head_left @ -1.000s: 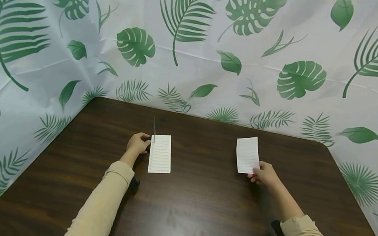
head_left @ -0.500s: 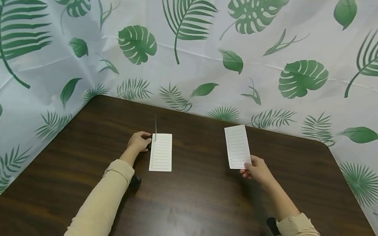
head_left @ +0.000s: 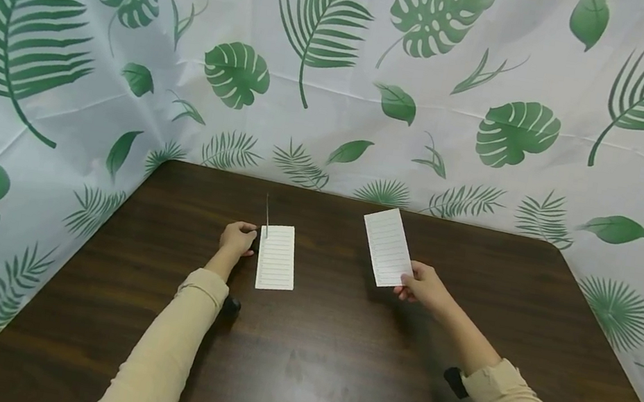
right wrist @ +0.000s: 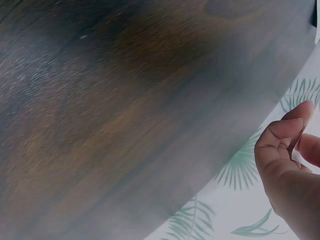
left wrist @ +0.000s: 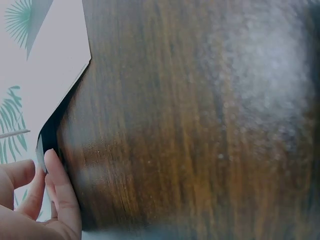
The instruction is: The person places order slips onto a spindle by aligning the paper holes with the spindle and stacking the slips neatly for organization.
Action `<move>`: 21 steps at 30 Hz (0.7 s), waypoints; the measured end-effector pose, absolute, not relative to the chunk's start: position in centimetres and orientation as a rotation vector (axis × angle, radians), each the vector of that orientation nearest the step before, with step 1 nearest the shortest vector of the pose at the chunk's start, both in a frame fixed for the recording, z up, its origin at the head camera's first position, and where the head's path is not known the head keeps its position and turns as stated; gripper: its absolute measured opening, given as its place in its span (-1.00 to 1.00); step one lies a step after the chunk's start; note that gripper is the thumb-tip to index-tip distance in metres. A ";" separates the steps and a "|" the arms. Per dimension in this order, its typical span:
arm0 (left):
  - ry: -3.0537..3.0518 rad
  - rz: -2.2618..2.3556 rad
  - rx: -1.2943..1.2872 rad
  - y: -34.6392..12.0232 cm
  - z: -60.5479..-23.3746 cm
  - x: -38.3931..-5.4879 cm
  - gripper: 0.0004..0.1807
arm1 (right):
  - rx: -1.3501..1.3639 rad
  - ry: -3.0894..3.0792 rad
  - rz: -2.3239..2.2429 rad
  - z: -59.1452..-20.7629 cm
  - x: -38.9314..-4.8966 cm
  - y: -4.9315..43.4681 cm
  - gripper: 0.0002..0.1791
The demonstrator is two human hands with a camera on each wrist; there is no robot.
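Note:
My left hand (head_left: 236, 239) grips the dark base of a bill spike (head_left: 267, 210), low over the table at left. The thin metal rod stands up from it, slightly tilted. A white lined paper slip (head_left: 278, 261) lies at the rod, which crosses its upper left corner. In the left wrist view the fingers (left wrist: 62, 182) sit at the dark base's edge, below the slip (left wrist: 60, 55). My right hand (head_left: 424, 286) pinches a second lined slip (head_left: 385, 243) by its lower right corner, held up above the table. The right wrist view shows this hand (right wrist: 282, 160) with fingertips and thumb together.
The brown wood-grain table (head_left: 296, 365) spreads out below both hands. A white curtain (head_left: 347, 43) printed with green leaves closes off the back and sides. Dark straps with small devices (head_left: 455, 382) are at both wrists.
My right hand has moved left with its slip, toward the spike, and the slip has tilted to the left. My left hand, the spike and the other slip have barely moved.

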State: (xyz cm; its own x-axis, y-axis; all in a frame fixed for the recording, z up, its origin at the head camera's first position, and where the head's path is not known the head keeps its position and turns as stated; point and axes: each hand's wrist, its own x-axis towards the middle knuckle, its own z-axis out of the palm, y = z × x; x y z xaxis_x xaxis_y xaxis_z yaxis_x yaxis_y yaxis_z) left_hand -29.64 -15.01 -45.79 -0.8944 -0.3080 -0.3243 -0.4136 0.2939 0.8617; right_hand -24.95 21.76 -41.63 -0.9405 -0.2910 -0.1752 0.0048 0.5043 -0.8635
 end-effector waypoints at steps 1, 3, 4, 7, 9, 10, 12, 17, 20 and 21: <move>2.440 1.698 -0.699 -15.0 -45.8 -29.6 -0.69 | -0.250 2.448 -1.412 -41.5 -24.9 21.6 -0.65; 2.426 1.731 -0.716 -15.1 -45.8 -29.6 -0.69 | -0.246 2.430 -1.430 -41.4 -24.9 21.1 -0.65; 2.419 1.745 -0.720 -15.1 -45.8 -29.6 -0.69 | -0.247 2.424 -1.439 -41.3 -25.0 20.9 -0.65; 2.408 1.761 -0.726 -15.1 -45.5 -29.5 -0.69 | -0.249 2.408 -1.457 -41.2 -24.9 20.2 -0.65; 2.414 1.750 -0.723 -15.1 -45.4 -29.4 -0.69 | -0.243 2.396 -1.463 -41.2 -24.9 19.7 -0.65; 2.422 1.744 -0.721 -15.1 -45.3 -29.4 -0.69 | -0.241 2.393 -1.463 -41.2 -24.9 19.5 -0.66; 2.449 1.744 -0.719 -15.0 -45.0 -29.2 -0.70 | -0.229 2.382 -1.467 -41.2 -24.8 19.0 -0.65; 2.524 1.802 -0.701 -14.4 -44.5 -28.6 -0.70 | -0.189 2.359 -1.490 -41.2 -24.7 17.8 -0.64; 2.492 1.911 -0.673 -13.8 -44.2 -28.1 -0.72 | -0.191 2.340 -1.518 -41.1 -24.7 17.2 -0.66; 2.466 1.957 -0.653 -13.5 -44.1 -27.9 -0.72 | -0.195 2.331 -1.529 -41.1 -24.7 17.0 -0.66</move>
